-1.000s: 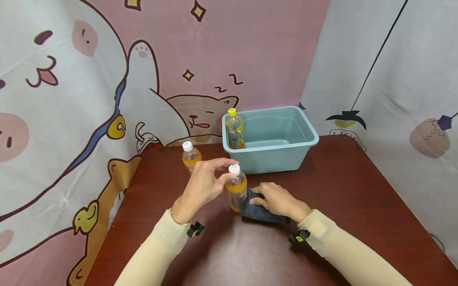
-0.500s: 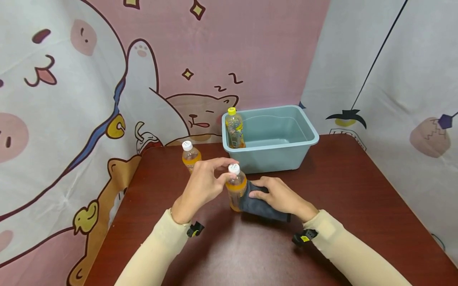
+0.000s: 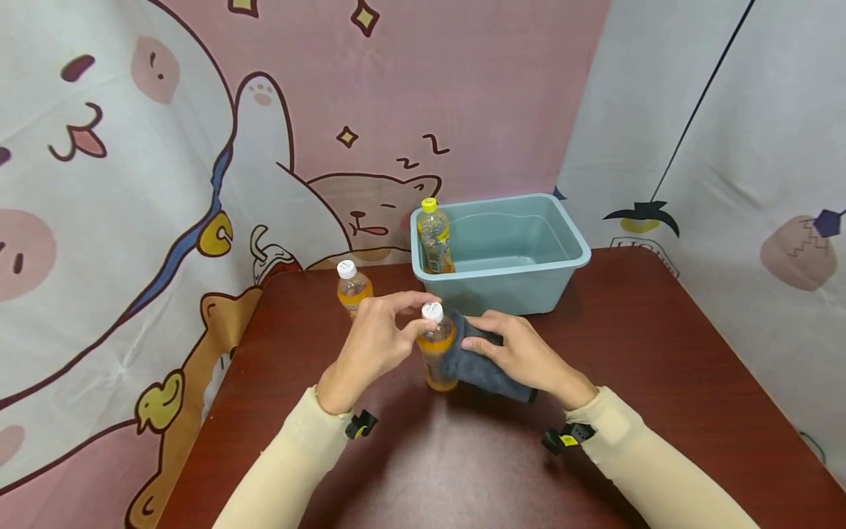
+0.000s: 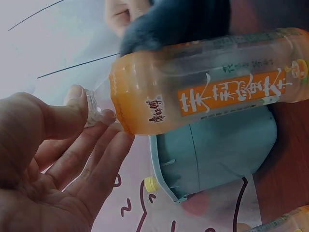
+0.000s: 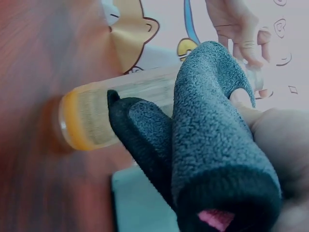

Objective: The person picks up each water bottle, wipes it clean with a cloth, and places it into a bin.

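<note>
A clear bottle with an orange label (image 3: 436,360) and a white cap stands upright on the table. With thumb and fingers, my left hand (image 3: 378,338) pinches it at the cap and neck. My right hand (image 3: 522,349) grips a folded dark grey cloth (image 3: 485,375) and presses it to the bottle's right side. In the left wrist view the label (image 4: 212,92) faces the camera, with the cloth (image 4: 178,24) along one side. The right wrist view has the fuzzy cloth (image 5: 212,116) bunched in front of the bottle (image 5: 96,111), hiding part of it.
Behind the hands stands a light blue plastic bin (image 3: 502,286) holding a yellow-capped bottle (image 3: 434,235) at its left end. Another white-capped orange-label bottle (image 3: 353,286) stands at the left, partly behind my left hand. A printed cloth backdrop (image 3: 496,95) rises behind the table (image 3: 648,353).
My right hand has slid the cloth up along the bottle's side, from its lower part towards the shoulder. The left hand keeps its pinch and the bottle has stayed in place.
</note>
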A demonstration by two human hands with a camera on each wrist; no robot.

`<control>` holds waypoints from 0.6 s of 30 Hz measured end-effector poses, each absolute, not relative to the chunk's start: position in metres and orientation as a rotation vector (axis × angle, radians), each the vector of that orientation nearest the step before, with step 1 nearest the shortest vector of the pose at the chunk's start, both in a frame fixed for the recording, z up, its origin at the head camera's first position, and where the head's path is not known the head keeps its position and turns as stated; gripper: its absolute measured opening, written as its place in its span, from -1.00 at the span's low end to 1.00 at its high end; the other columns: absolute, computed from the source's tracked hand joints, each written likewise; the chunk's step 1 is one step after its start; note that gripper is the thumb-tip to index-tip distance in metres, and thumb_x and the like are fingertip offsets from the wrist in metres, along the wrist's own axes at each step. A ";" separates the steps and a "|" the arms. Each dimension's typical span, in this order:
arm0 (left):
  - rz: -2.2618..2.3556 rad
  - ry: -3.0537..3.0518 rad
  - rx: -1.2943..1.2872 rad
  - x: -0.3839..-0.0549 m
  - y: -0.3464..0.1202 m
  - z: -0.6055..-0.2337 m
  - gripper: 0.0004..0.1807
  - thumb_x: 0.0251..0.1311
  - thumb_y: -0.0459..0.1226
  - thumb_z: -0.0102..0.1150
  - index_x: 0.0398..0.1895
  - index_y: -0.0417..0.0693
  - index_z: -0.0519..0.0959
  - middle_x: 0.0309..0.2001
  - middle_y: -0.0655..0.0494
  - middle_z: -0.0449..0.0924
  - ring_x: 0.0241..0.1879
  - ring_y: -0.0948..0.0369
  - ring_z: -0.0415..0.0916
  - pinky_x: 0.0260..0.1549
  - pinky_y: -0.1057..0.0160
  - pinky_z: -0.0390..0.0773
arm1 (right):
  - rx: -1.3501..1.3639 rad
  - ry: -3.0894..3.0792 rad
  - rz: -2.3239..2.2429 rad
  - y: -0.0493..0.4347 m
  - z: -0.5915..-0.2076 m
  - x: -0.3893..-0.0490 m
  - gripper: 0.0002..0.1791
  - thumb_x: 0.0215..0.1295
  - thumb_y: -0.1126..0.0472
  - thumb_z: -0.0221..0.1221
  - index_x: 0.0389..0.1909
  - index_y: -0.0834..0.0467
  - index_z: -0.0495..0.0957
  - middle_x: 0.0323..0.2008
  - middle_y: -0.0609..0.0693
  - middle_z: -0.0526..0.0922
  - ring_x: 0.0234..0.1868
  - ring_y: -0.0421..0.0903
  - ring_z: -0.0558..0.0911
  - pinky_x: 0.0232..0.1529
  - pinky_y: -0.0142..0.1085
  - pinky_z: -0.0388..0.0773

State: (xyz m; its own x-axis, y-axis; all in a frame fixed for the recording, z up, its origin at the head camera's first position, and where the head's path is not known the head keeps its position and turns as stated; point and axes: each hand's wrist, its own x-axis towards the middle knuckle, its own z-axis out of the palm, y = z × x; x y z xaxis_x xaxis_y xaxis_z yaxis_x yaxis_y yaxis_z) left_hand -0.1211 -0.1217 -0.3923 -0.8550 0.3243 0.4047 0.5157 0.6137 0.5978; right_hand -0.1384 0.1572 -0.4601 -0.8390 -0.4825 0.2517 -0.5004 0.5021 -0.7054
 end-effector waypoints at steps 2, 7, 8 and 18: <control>-1.081 -2.582 -0.687 -0.121 -0.122 -0.392 -0.61 0.36 -0.25 0.69 0.23 0.00 0.90 0.12 0.07 0.96 -0.13 0.19 0.82 -0.20 0.22 0.78 | 0.870 -2.688 1.293 0.156 -0.454 -0.138 -0.47 0.61 0.01 0.49 0.52 -0.05 0.75 -0.06 -0.17 0.85 -0.12 -0.18 0.68 -0.13 -0.30 0.59; -1.071 -2.588 -0.679 -0.121 -0.122 -0.391 -0.60 0.37 -0.24 0.69 0.24 -0.01 0.89 0.13 0.07 0.96 -0.07 0.16 0.87 -0.12 0.10 0.86 | 0.877 -2.629 1.256 0.149 -0.439 -0.138 -0.44 0.61 -0.04 0.50 0.55 -0.13 0.73 -0.08 -0.20 0.77 -0.16 -0.18 0.64 -0.20 -0.29 0.56; -1.069 -2.589 -0.676 -0.120 -0.122 -0.391 -0.60 0.37 -0.24 0.69 0.24 -0.02 0.89 0.13 0.07 0.96 -0.06 0.15 0.88 -0.09 0.09 0.87 | 0.885 -2.617 1.240 0.147 -0.437 -0.138 -0.44 0.61 -0.05 0.50 0.55 -0.13 0.73 -0.09 -0.20 0.75 -0.17 -0.19 0.63 -0.21 -0.29 0.55; -1.072 -2.582 -0.681 -0.120 -0.123 -0.393 -0.57 0.36 -0.22 0.70 0.26 -0.02 0.89 0.16 0.05 0.96 0.03 0.12 0.91 0.01 0.02 0.90 | 0.887 -2.659 1.169 0.141 -0.430 -0.138 -0.43 0.62 -0.03 0.48 0.55 -0.05 0.73 -0.12 -0.11 0.74 -0.22 -0.18 0.58 -0.24 -0.30 0.50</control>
State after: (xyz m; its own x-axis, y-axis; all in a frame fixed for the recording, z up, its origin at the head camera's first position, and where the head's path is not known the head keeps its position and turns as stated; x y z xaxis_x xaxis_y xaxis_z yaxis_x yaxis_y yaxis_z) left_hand -0.1198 -0.1226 -0.3929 -0.8553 0.3199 0.4076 0.5145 0.6172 0.5953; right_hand -0.1376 0.1408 -0.4300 -0.8246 -0.4698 0.3153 -0.5499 0.5346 -0.6417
